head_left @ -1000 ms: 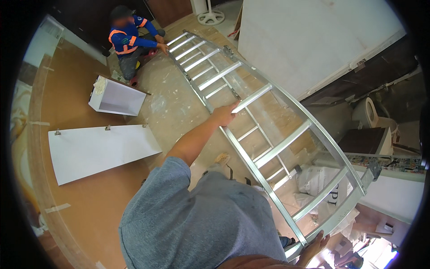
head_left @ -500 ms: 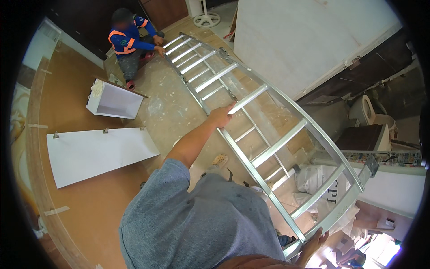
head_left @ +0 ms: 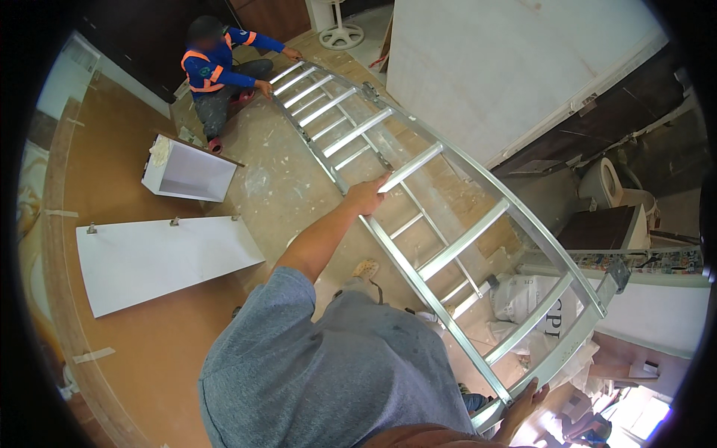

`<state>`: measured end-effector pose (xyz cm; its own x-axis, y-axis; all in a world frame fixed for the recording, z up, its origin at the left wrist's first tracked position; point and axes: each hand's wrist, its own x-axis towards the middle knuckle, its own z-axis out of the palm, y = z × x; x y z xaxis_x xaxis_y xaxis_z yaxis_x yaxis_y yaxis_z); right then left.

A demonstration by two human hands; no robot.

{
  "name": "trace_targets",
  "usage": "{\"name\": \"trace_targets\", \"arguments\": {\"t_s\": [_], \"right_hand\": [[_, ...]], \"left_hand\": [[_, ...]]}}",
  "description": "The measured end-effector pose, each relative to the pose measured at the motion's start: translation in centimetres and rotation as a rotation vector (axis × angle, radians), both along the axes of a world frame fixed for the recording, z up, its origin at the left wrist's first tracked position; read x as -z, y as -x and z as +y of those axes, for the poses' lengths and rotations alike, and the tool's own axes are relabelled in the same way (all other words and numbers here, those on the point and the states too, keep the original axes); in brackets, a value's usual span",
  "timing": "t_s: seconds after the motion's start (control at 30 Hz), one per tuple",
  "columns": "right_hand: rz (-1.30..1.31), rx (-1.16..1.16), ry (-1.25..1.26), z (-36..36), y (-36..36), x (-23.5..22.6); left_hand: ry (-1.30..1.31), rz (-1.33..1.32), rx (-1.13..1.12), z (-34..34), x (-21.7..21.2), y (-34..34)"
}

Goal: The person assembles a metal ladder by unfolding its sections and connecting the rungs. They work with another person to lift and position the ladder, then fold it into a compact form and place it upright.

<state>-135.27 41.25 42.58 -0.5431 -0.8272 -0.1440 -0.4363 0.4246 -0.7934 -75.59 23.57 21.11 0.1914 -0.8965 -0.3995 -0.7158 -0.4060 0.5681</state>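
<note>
A long aluminium ladder lies tilted across the room, running from the far left to the near right. My left hand is closed around its left rail where a rung meets it, arm stretched out. At the bottom right, my right hand grips the ladder's near end. A crouching co-worker in a blue top and orange vest has both hands on the far end of the ladder. My grey shirt hides the floor below me.
A white open box and a flat white panel lie on the brown floor to the left. To the right are a large white board, a toilet and white sacks. A fan base stands at the back.
Hardly anything differs: both of my hands keep their hold on the ladder and the co-worker stays at its far end. The view has drifted slightly.
</note>
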Motion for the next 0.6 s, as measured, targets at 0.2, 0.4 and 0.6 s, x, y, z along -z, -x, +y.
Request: {"name": "trace_targets", "arguments": {"t_s": [0.2, 0.4, 0.6], "right_hand": [[-0.023, 0.039, 0.044, -0.1, -0.2, 0.6], [0.058, 0.022, 0.051, -0.3, -0.4, 1.1], [0.052, 0.003, 0.036, -0.8, -1.1, 0.4]], "left_hand": [[0.004, 0.007, 0.006, -0.2, 0.3, 0.1], [0.016, -0.021, 0.006, -0.1, 0.7, 0.3], [-0.021, -0.006, 0.004, -0.3, 0.3, 0.6]]}}
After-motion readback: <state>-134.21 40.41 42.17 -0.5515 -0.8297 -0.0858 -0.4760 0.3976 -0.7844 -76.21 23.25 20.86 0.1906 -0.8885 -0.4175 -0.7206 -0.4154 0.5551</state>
